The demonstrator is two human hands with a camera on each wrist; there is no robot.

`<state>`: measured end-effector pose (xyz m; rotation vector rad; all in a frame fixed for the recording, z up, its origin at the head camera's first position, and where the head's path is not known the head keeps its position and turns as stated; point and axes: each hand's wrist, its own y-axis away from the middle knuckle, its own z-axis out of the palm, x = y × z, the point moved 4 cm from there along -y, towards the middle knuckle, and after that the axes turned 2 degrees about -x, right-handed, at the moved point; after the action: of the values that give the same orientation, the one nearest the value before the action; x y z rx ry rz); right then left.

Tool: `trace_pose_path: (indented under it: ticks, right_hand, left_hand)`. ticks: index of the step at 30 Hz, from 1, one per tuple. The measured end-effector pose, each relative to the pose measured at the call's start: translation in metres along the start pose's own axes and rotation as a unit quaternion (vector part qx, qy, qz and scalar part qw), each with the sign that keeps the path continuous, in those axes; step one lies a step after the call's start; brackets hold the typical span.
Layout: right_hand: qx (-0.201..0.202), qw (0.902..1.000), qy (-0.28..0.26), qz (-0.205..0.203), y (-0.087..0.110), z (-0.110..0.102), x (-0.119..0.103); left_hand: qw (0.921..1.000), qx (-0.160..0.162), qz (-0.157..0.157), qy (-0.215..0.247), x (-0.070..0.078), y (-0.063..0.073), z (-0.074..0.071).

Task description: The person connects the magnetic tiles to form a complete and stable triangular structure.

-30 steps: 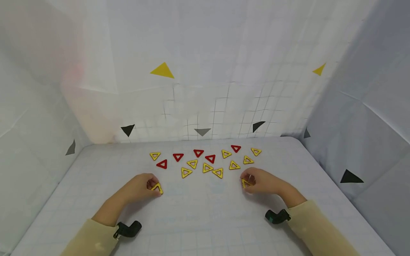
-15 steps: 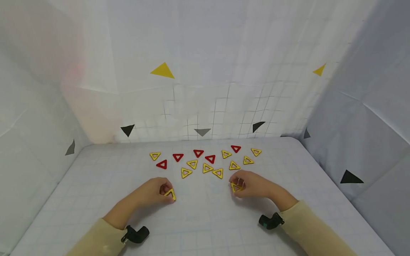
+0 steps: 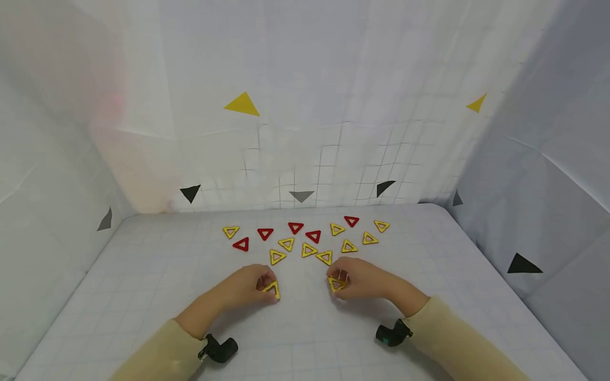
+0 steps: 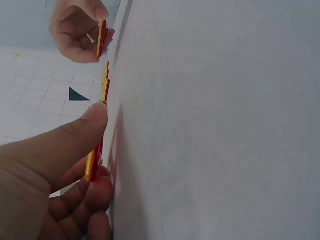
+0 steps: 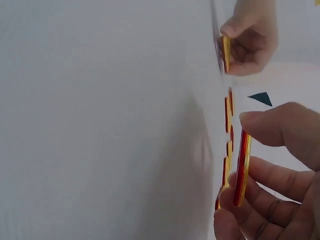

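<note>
In the head view, the left hand [image 3: 243,288] is pinching the left triangle [image 3: 277,291] in its grip; the right hand [image 3: 360,278] is pinching the right triangle [image 3: 330,284], apart at 3 o'clock. In the left wrist view, the left triangle's edge is pointing about 12; in the right wrist view, the right triangle's likewise.

A strip of white tabletop [image 3: 303,317] is lying passable between your left hand [image 3: 250,286] and right hand [image 3: 362,279], broader nearer you, where black wrist cameras [image 3: 221,350] are jutting in. Beyond, flat, hollow yellow triangles [image 3: 272,257] and red triangles [image 3: 295,224] are obstructing low travel, one yellow lying just beside your right hand. A white sheet wall [image 3: 305,69] is closing the far side.
</note>
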<state>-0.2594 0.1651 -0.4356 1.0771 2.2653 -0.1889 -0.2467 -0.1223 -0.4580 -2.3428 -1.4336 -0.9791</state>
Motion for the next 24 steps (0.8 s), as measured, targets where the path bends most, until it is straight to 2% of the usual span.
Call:
trace_pose_path:
  ticks: [13,24]
  right_hand:
    - [-0.014,0.9996,0.020,0.015,-0.015,0.011,-0.011]
    - [-0.020,0.9993,0.030,0.011,-0.026,0.019,-0.019]
  left_hand:
    - [1.0000,0.003,-0.003,-0.009,0.016,-0.017,0.009]
    - [0.9996,-0.014,0.015,-0.019,0.027,-0.029,0.015]
